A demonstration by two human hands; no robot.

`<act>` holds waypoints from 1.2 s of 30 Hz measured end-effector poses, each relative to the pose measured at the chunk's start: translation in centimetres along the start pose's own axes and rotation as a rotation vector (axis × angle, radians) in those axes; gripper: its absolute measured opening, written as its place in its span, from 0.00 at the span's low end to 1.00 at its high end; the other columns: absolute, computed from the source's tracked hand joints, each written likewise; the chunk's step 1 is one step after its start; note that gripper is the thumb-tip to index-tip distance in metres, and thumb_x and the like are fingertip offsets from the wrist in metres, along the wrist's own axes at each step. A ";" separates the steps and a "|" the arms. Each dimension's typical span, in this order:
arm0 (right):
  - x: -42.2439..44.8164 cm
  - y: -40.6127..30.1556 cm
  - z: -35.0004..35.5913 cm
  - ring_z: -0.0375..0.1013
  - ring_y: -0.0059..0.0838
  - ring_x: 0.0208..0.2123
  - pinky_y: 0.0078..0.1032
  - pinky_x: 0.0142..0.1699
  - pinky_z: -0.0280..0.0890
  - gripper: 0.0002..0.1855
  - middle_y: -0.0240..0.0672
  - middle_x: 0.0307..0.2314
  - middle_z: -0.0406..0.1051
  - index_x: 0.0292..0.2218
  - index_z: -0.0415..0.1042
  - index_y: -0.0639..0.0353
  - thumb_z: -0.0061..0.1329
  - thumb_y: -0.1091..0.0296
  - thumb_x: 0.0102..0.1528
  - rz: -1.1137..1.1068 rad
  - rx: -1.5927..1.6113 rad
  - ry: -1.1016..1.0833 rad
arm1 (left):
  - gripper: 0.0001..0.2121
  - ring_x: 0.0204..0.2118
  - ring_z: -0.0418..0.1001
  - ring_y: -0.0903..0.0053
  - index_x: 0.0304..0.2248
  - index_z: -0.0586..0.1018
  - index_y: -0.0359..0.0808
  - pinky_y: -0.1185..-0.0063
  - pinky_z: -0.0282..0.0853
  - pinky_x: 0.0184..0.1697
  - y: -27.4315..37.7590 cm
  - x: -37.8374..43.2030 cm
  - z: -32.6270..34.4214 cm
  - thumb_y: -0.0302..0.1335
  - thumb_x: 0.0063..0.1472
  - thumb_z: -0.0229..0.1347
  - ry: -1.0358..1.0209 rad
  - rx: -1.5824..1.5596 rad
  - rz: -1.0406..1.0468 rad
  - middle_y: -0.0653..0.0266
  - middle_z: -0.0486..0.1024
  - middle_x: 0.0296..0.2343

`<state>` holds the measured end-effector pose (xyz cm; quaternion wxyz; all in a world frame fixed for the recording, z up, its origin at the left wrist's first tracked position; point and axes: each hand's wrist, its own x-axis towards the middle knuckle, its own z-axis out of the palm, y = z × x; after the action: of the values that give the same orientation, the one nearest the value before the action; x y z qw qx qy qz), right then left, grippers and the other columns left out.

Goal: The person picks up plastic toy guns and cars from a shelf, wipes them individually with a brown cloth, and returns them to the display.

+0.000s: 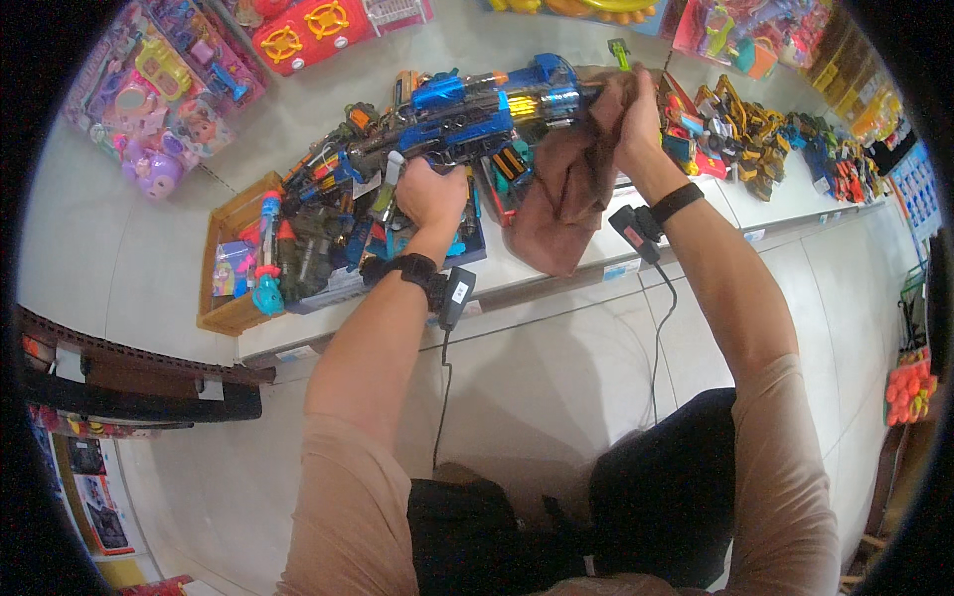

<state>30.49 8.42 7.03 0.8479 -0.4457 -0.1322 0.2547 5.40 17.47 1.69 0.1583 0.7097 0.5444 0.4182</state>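
Observation:
A blue toy gun (462,130) with gold and dark parts is held raised over the shelf goods. My left hand (432,195) grips it around the handle near its trigger. At the gun's right end, my right hand (637,123) holds a brown cloth (570,179) against it, with the fabric hanging down over the shelf edge. The fingers of the right hand are partly hidden behind the cloth. Beneath the gun, a box of assorted toys (317,249) is partly covered by it and by my left hand.
A wooden crate (216,316) stands at the left end of the white shelf (492,277). Yellow toy vehicles (753,138) and more toys (842,160) line the right side. Packaged toys (153,104) hang behind. Cables (445,395) trail from devices strapped to both wrists.

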 end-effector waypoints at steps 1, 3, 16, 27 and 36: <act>0.3 0.2 0.0 0.72 0.29 0.40 0.30 0.45 0.68 0.28 0.35 0.40 0.72 0.50 0.68 0.60 0.43 0.45 0.61 0.027 0.035 -0.123 | 0.17 0.35 0.77 0.50 0.28 0.79 0.31 0.61 0.70 0.40 0.0 0.0 0.2 0.35 0.43 0.66 0.002 0.008 0.006 0.47 0.79 0.29; 0.6 0.4 -0.1 0.72 0.27 0.41 0.27 0.45 0.68 0.24 0.34 0.40 0.72 0.50 0.67 0.62 0.48 0.54 0.60 -0.022 -0.019 -0.167 | 0.16 0.34 0.77 0.50 0.28 0.79 0.31 0.62 0.70 0.40 -0.1 0.2 0.3 0.35 0.43 0.66 0.010 0.033 0.018 0.46 0.79 0.28; 1.5 0.6 -2.2 0.72 0.26 0.34 0.24 0.41 0.67 0.18 0.36 0.34 0.74 0.41 0.74 0.63 0.50 0.57 0.58 -0.245 -0.263 -0.026 | 0.15 0.32 0.76 0.49 0.25 0.79 0.31 0.62 0.70 0.37 -0.4 0.7 0.5 0.33 0.41 0.66 0.058 -0.039 0.082 0.48 0.79 0.26; -0.1 -1.9 -1.8 0.72 0.35 0.39 0.32 0.46 0.69 0.22 0.39 0.37 0.73 0.42 0.73 0.62 0.42 0.50 0.61 0.145 0.035 -0.247 | 0.16 0.35 0.77 0.50 0.29 0.81 0.33 0.62 0.71 0.42 -1.0 1.8 -0.1 0.35 0.43 0.64 -0.053 0.034 0.027 0.47 0.79 0.29; -1.0 -1.1 -0.4 0.73 0.20 0.32 0.21 0.39 0.68 0.18 0.33 0.30 0.78 0.37 0.80 0.66 0.58 0.58 0.54 -0.473 -0.614 -0.172 | 0.16 0.39 0.77 0.51 0.31 0.82 0.33 0.64 0.71 0.44 -0.7 1.7 -0.8 0.35 0.43 0.60 -0.271 0.088 -0.059 0.46 0.79 0.33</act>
<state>30.21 7.11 7.77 0.6962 -0.6130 -0.3717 0.0375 4.43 19.08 2.46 0.2116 0.7495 0.5565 0.2895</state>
